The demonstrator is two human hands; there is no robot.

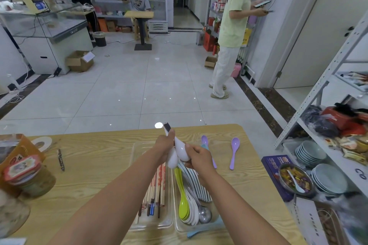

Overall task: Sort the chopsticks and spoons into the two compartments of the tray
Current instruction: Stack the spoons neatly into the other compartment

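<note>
Spoons [182, 152], white ones, stand gripped in my left hand [164, 145] above the tray [155, 226]; my right hand [198, 158] pinches one bowl.

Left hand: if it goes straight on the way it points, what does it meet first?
Likely nothing: the left hand, holding white spoons, points over the wooden table toward its far edge. Depth is unclear.

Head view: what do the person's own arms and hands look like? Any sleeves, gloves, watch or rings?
Both arms are bare. No sleeve shows on the left forearm or the right forearm down to the picture's bottom edge. The left hand and the right hand wear no gloves. No watch, bracelet or ring shows on the sides facing the camera.
</note>
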